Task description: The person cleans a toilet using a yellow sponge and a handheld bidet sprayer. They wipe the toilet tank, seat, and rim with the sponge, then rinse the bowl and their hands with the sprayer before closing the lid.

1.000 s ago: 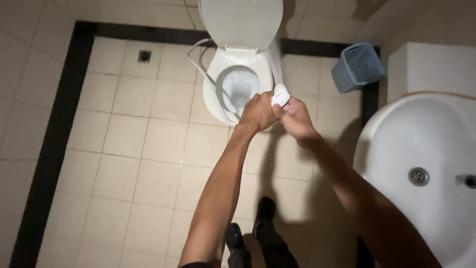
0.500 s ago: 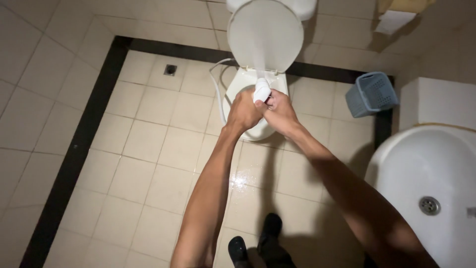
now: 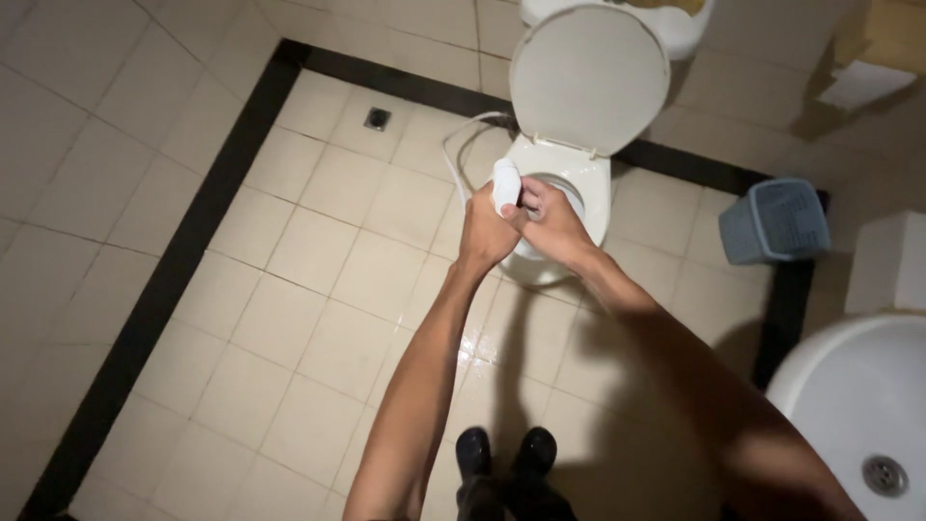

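1. In the head view we look down on both our arms reaching forward over a tiled floor (image 3: pixel 318 251) of pale squares with a black border.
2. Our left hand (image 3: pixel 485 234) is closed around a white spray nozzle (image 3: pixel 504 185), which stands upright out of the top of the fist.
3. Our right hand (image 3: pixel 552 224) presses against the left one, its fingers curled at the nozzle's side; we cannot tell whether they truly grip it or only touch.
4. The nozzle sits just above the left front edge of the toilet bowl (image 3: pixel 579 188), and a thin white hose (image 3: pixel 461 145) loops on the floor just left of the bowl.
5. The toilet lid (image 3: pixel 588 77) stands raised behind the bowl.
6. A grey-blue waste basket (image 3: pixel 775 220) stands to the right of the toilet, and a white washbasin (image 3: pixel 849 405) fills the lower right corner.
7. Our dark shoes (image 3: pixel 506 453) show at the bottom, between the arms.
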